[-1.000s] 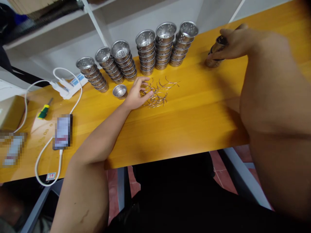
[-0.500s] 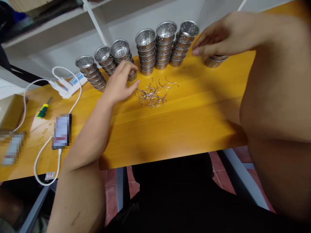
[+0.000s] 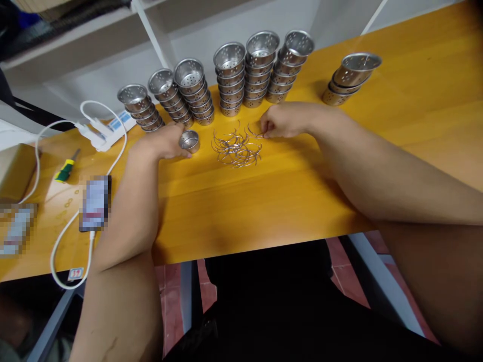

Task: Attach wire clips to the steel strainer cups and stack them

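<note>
A small metal cup stands between the thumb and fingers of my left hand, which is closed around its left side. My right hand reaches in from the right, its fingertips pinched on a thin curved wire at the right edge of a loose pile of bent wires. Behind both hands stand stacks of perforated metal cups; the middle stack rises just beyond the pile. To the left, another stack stands close behind the held cup.
A shorter, leaning cup stack stands at the right. On the left lie a white power strip with cables, a phone and a green-yellow screwdriver. The table's front edge runs before my lap.
My left hand has come down from the stacks and now holds a cup. My right hand has moved left from the right-hand stack to the wires; that stack now shows a cup on top.
</note>
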A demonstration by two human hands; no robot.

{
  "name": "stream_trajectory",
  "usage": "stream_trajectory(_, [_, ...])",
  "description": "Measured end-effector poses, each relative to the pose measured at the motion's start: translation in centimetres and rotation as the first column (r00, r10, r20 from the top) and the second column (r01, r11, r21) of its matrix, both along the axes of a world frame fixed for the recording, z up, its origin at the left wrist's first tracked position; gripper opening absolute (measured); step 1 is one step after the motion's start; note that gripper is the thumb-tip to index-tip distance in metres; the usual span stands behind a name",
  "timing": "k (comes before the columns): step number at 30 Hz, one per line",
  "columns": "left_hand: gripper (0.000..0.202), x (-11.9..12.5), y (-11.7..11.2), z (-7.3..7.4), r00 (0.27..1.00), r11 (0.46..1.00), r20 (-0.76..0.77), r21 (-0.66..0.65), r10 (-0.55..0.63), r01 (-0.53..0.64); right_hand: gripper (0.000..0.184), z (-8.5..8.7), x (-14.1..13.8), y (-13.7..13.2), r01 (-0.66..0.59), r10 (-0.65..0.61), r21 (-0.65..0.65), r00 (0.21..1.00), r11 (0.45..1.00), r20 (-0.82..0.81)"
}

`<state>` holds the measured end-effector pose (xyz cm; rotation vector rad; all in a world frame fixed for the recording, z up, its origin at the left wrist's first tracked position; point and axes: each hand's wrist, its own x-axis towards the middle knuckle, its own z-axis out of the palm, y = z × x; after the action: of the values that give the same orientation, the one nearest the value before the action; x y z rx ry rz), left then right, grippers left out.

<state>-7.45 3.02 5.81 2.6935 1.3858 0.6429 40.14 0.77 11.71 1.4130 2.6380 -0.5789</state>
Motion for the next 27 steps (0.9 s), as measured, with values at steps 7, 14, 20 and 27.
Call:
stream_trajectory(7, [0.081,4.6,-2.9,4.1,0.994,0.98,0.066,-0.172,-0.088,0.098,0.023,-0.7,-1.1,-0.4,-0.018,0.012,0.046,0.99,0.999,0.141])
stream_trajectory(14, [0.122,9.8,-1.1,0.1,0.794,0.929,0.51,0.028,-0.33,0.369,0.033,-0.2,-2.1,-1.4,-0.119,0.106,0.056,0.977,0.991,0.187])
stream_trajectory(20, [0.122,13.4,-0.7,-6.7,0.771,0.995,0.63,0.045,-0.095,0.086,0.017,0.3,-2.1,-1.5,-0.101,0.096,0.038,0.987,0.994,0.127])
stream_trajectory(27, [0.105,14.1,-2.5,-7.0,0.838,0.993,0.539,0.115,-0.091,0.034,0.017,-0.4,-1.5,-0.5,-0.043,0.043,-0.055,0.999,0.998,-0.004])
